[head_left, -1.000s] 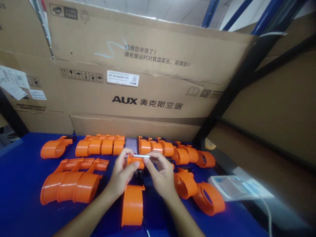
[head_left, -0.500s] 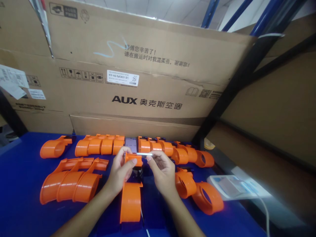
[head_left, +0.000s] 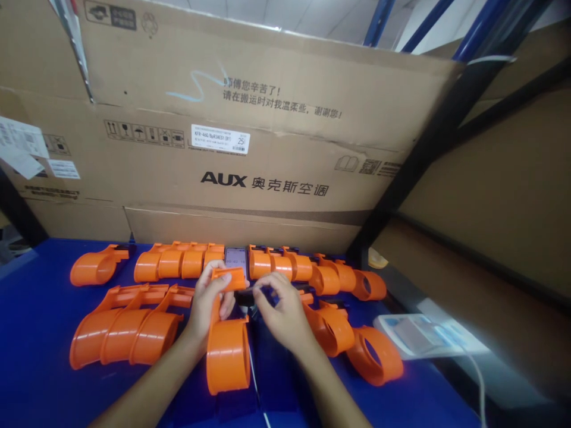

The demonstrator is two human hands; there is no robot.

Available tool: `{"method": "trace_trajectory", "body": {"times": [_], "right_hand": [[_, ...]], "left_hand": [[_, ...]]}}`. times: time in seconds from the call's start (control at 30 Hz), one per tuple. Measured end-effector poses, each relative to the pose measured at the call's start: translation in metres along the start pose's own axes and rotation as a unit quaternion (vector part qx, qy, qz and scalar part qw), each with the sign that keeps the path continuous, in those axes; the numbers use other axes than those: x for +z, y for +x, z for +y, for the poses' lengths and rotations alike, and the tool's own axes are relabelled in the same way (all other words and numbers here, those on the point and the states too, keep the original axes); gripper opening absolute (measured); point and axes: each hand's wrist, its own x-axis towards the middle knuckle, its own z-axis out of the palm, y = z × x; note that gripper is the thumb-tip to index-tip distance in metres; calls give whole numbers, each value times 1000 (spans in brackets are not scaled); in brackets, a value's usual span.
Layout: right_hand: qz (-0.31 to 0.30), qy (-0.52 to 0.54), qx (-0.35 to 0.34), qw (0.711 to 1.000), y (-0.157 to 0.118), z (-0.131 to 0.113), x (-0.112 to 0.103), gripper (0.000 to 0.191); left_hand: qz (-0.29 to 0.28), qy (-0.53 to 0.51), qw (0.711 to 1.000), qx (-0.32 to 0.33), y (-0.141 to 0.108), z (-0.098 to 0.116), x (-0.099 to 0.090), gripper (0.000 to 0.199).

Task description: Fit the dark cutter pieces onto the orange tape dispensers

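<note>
My left hand (head_left: 209, 300) grips an orange plastic ring part (head_left: 228, 356) by the short bar at its top. The wide band of the part hangs below my fingers, over the blue table. To the right of the bar is my right hand (head_left: 283, 312), its thumb and fingertips drawn together in a pinch. What sits between those fingertips is too small and blurred to make out. A dark object (head_left: 244, 296) lies just beyond and between the hands, partly covered by them.
Similar orange parts (head_left: 127, 334) stand in rows left, behind and right on the blue table (head_left: 35, 309). A phone (head_left: 235, 257) leans at the back against cardboard (head_left: 267, 148). A white power strip (head_left: 428, 336) with a cable lies at right, near a dark rack post (head_left: 401, 160).
The white toothed strip between my hands is out of sight now. My left hand has shifted left with the orange part, and my right hand has moved slightly left and down.
</note>
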Motion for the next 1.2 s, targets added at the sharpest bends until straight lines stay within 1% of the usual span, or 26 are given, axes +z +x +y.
{"method": "trace_trajectory", "body": {"times": [0.07, 0.2, 0.37, 0.53, 0.63, 0.7, 0.8, 0.87, 0.93, 1.0, 1.07, 1.13, 1.2], "right_hand": [[-42, -37, -28, 998, -1, -1, 1, 9], [-86, -80, -54, 992, -3, 0, 3, 9], [-110, -104, -69, 986, -4, 3, 2, 10], [-128, -148, -78, 978, -5, 2, 1, 19], [-141, -155, -76, 975, -6, 1, 1, 23], [-139, -146, -74, 977, -5, 0, 0, 24], [-110, -108, -68, 986, -3, -3, -2, 20], [-87, -54, -72, 992, -2, -7, -5, 17], [-83, 9, -81, 993, -1, -12, -8, 15], [-105, 57, -93, 988, -1, -17, -12, 18], [-141, 82, -102, 981, -2, -21, -13, 25], [-173, 89, -103, 976, -4, -23, -12, 27], [-184, 84, -95, 975, -5, -22, -10, 23]], "left_hand": [[-4, -3, 1000, 1, 2, 0, -1, 28], [-11, 6, 1000, -6, 2, -2, -4, 26], [-4, 29, 1000, -10, -2, -5, -5, 25], [-2, 46, 999, -12, -2, -6, -5, 26], [-3, 50, 999, -13, -3, -7, -5, 26], [-4, 47, 999, -11, -3, -7, -4, 25], [1, 35, 999, -14, -2, -6, -4, 25], [18, 28, 999, -15, 1, -4, -5, 25], [45, 18, 999, -23, 4, -2, -7, 28], [75, 5, 996, -38, 7, -2, -9, 31], [97, -3, 994, -50, 10, -3, -8, 34], [104, -1, 993, -55, 10, -6, -5, 35], [105, 2, 993, -57, 9, -10, -2, 34]]}}
